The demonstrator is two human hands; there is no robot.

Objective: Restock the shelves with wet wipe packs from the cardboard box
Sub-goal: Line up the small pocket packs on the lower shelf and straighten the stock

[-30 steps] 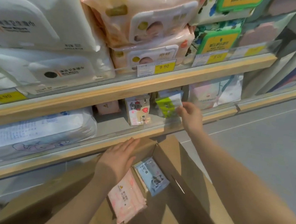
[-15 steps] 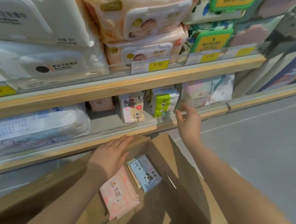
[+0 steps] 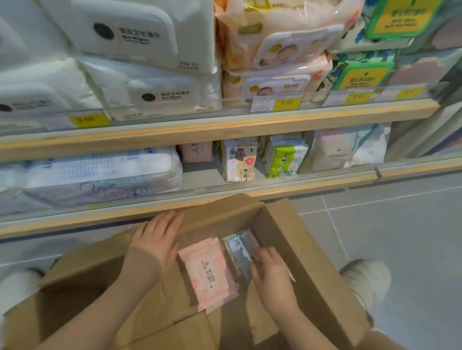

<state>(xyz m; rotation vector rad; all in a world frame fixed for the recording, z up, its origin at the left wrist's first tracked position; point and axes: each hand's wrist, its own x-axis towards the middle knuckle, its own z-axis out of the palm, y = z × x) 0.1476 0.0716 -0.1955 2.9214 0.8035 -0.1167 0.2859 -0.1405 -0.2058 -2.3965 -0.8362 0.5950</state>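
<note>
An open cardboard box (image 3: 304, 256) stands on the floor below the shelves. Inside it lie a stack of pink wet wipe packs (image 3: 205, 272) and, to their right, a blue-grey pack (image 3: 238, 244). My left hand (image 3: 157, 241) rests flat, fingers apart, on the box's far flap. My right hand (image 3: 270, 276) is down in the box with its fingers over the blue-grey pack; the blur hides whether they grip it. On the lower shelf (image 3: 323, 184) stand green packs (image 3: 284, 157), a bear-print pack (image 3: 239, 161) and a pink pack (image 3: 195, 151).
Large white wipe packs (image 3: 131, 30) and peach baby-wipe packs (image 3: 278, 37) fill the upper shelf, with yellow price tags (image 3: 286, 103) on its rail. A big soft pack (image 3: 96, 172) fills the lower shelf's left. My shoes (image 3: 367, 277) (image 3: 15, 286) flank the box on grey floor tiles.
My right hand left the green pack standing on the lower shelf, drew back and dropped into the box onto the blue-grey pack. My left hand stayed on the flap.
</note>
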